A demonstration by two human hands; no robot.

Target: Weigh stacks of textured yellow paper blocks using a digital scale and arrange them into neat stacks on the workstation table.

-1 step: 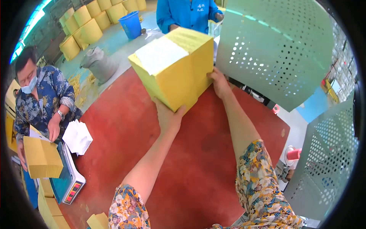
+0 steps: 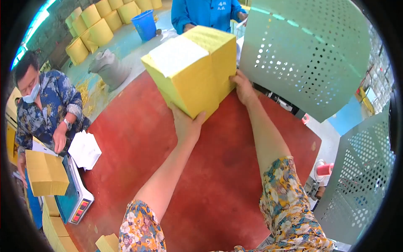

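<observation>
A thick block of stacked yellow paper [image 2: 197,80] is held up over the far part of the red table [image 2: 226,168]. A white sheet [image 2: 178,55] lies on its top. My left hand [image 2: 187,126] grips the lower near corner, thumb on the front face and fingers partly hidden beneath. My right hand [image 2: 243,87] closes on the right edge of the block, with some fingertips out of sight. Both arms reach forward in flowered sleeves.
At left, a masked co-worker [image 2: 48,101] handles another yellow paper stack [image 2: 47,172] on a scale [image 2: 79,201], beside folded white sheets [image 2: 85,150]. Another person in blue [image 2: 205,14] stands beyond the block. Perforated green panels [image 2: 306,54] border the right side.
The yellow paper block has shifted very slightly upward in view, with both my hands still holding it.
</observation>
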